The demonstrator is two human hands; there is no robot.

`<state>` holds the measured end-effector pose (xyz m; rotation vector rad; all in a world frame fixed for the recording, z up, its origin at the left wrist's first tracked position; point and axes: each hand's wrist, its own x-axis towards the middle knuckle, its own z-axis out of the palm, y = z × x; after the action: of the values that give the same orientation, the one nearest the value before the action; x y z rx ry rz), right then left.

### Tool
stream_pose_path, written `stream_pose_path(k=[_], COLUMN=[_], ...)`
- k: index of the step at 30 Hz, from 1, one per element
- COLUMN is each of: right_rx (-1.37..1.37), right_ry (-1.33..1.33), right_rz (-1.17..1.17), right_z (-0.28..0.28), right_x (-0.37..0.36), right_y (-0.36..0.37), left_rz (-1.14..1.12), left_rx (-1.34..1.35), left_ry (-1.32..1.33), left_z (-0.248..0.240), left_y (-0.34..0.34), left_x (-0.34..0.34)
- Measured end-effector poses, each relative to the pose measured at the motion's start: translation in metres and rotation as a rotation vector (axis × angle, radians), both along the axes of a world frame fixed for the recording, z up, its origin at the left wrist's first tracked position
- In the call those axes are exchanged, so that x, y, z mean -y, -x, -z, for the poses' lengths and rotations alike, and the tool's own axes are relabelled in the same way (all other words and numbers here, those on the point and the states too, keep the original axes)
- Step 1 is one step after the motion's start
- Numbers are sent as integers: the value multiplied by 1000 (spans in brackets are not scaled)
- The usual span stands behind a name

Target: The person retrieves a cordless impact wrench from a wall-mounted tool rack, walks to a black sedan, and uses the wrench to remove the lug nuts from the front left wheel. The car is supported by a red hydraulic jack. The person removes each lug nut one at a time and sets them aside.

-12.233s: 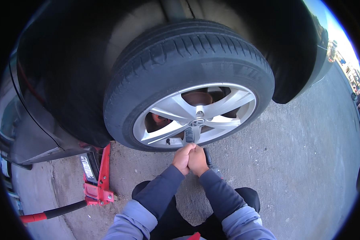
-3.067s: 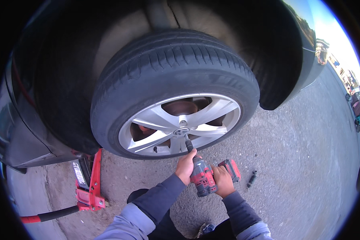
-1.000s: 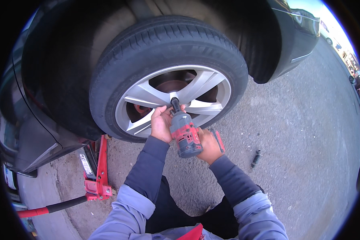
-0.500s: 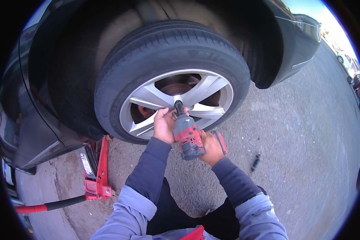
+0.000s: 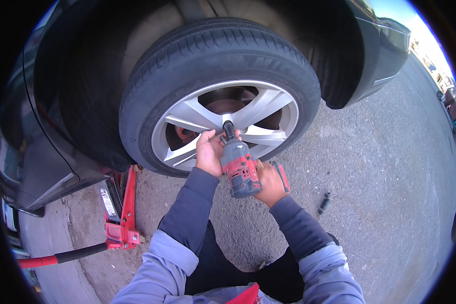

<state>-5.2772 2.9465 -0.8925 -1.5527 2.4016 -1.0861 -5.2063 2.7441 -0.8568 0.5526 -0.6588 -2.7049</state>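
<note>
A red and grey cordless impact wrench (image 5: 242,169) points at the wheel hub, its black socket (image 5: 229,130) against the middle of the silver alloy rim (image 5: 261,109). My right hand (image 5: 269,183) is closed round the wrench's handle. Under the wrench's nose, my left hand (image 5: 208,152) curls its fingers, and fingertips show beyond the socket. A small dark cylindrical piece sits by the left fingers; I cannot make out what it is. The black tyre (image 5: 223,66) surrounds the rim. What the socket is seated on is hidden.
A red floor jack (image 5: 121,232) stands at the left by the dark car's side (image 5: 45,167), its handle (image 5: 40,262) reaching left. Another black socket piece (image 5: 324,202) lies on the asphalt to the right. The dark bumper (image 5: 377,55) overhangs at the upper right.
The wheel sits slightly higher in view, and the wrench and both hands have shifted a little to the right. Both hands keep the same hold.
</note>
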Motion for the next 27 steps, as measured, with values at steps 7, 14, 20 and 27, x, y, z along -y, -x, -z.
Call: stream_pose_path(k=[7,14,20,27], right_rx=[257,209,209,113], right_ry=[177,111,132,96], right_rz=[-11,-4,-54,28], right_z=[16,18,14,19], right_x=[6,10,7,6], right_y=[-8,-14,-11,-3], left_rz=[3,7,-19,-7], left_rx=[-13,-8,9,5], left_ry=[-46,-8,-6,1], left_z=[-5,-6,-1,-1], left_y=[-1,-3,-1,1], left_x=[-1,0,0,-1])
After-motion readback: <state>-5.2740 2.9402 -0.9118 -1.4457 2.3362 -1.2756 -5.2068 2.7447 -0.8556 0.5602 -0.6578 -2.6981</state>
